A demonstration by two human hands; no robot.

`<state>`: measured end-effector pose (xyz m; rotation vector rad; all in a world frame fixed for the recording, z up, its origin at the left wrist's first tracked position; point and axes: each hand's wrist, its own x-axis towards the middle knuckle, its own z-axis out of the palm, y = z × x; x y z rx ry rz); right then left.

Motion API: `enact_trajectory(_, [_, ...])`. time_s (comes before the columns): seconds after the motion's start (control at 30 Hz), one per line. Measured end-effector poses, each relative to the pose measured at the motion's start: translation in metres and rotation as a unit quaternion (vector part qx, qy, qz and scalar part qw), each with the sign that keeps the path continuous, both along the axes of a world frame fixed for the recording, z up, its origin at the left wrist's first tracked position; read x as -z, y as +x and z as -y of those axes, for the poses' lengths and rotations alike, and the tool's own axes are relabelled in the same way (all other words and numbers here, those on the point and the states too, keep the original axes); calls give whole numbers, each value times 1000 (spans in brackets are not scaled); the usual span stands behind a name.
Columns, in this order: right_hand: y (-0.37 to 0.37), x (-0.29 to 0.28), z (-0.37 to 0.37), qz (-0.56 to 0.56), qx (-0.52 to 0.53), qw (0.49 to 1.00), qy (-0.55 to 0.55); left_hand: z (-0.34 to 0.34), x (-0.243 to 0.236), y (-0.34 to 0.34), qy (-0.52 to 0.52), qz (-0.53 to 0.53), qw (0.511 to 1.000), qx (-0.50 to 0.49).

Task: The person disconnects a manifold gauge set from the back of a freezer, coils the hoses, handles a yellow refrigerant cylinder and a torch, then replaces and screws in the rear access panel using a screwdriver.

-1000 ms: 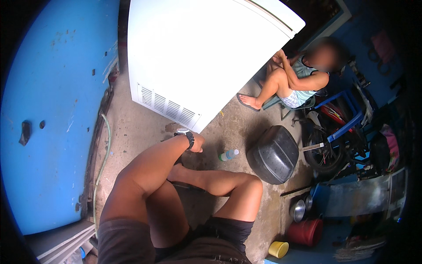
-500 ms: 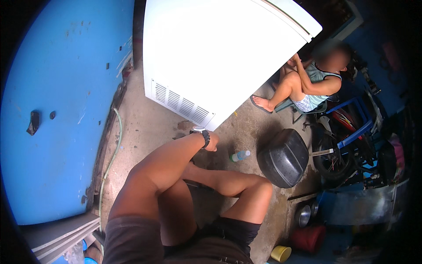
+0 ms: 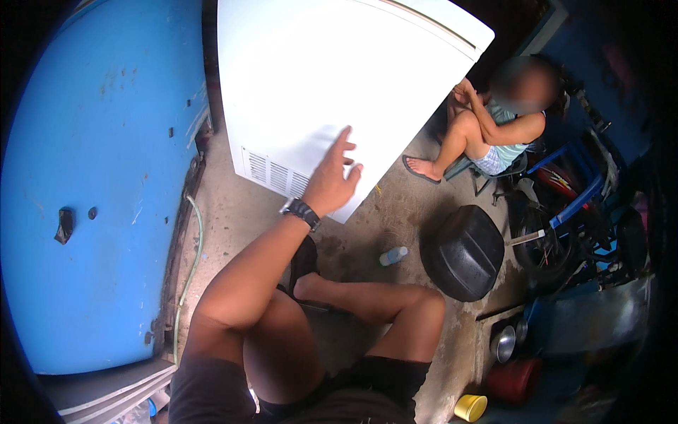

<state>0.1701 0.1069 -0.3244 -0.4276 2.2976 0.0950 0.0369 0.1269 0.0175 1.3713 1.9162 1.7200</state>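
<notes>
My left hand (image 3: 332,175), with a dark wristwatch (image 3: 302,212) on its wrist, is raised in front of the white side panel of a large chest-freezer-like appliance (image 3: 332,78). Its fingers are spread and hold nothing. A faint shadow falls on the panel beside the fingertips; whether they touch it I cannot tell. Below the hand, a slatted vent (image 3: 272,173) runs along the panel's lower edge, partly covered by my wrist. My right hand does not show. My bent legs are below the appliance, one foot in a dark slipper.
A blue panel (image 3: 99,198) stands left, with a pale hose (image 3: 192,261) beside it. Right of my legs are a small bottle (image 3: 393,256) and a black plastic box (image 3: 466,251). Another person (image 3: 505,131) sits beyond, near a motorcycle (image 3: 547,233). A yellow container (image 3: 470,408) stands at lower right.
My left hand has risen from beside the appliance's bottom corner to in front of its side panel, and its fingers have spread. The view has shifted slightly.
</notes>
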Motion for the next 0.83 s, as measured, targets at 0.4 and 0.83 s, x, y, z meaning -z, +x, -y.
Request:
enact_trajectory(0.4, [12, -10, -9, -101, -39, 994, -28, -12, 75, 13, -393, -61, 897, 192])
enact_trajectory(0.83, [-1, -38, 10, 59, 154, 986, 9, -16, 100, 8, -492, -135, 833, 216])
